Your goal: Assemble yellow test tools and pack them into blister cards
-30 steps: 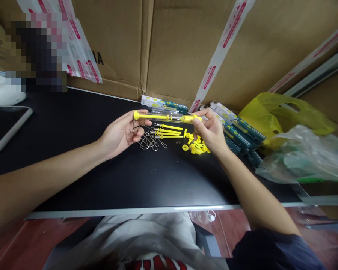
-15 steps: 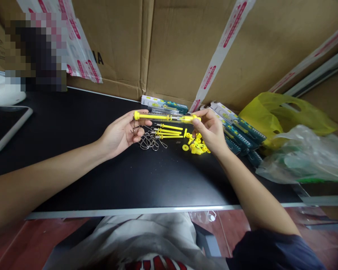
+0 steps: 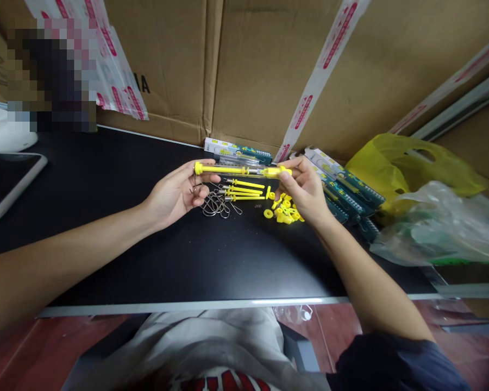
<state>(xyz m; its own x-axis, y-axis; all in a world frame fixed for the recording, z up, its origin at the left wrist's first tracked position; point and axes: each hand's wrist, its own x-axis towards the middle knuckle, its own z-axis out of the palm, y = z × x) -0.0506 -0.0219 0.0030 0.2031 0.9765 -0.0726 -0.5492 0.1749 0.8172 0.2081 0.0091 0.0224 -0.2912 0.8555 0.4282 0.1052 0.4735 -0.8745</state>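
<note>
A long clear plastic tube (image 3: 228, 170) with a yellow rod inside, a metal piece midway and yellow ends is held level above the table. My left hand (image 3: 176, 193) supports its left end with curled fingers, and a thin metal wire shows by those fingers. At the tube's right end, my right hand (image 3: 307, 187) pinches the yellow fitting between thumb and fingers. Below lie several yellow rods with metal tips (image 3: 246, 191), a tangle of bent metal wire hooks (image 3: 215, 203) and a pile of small yellow plastic parts (image 3: 286, 210).
Printed dark green boxes (image 3: 350, 187) lie at the right, and another printed box (image 3: 238, 149) is behind the tube. Yellow and clear plastic bags (image 3: 440, 222) sit on the far right. A phone (image 3: 10, 182) lies at the left. Cardboard (image 3: 261, 70) stands along the black table's (image 3: 212, 266) back edge.
Almost nothing differs. Both hands keep their hold on the tube, which has shifted very slightly.
</note>
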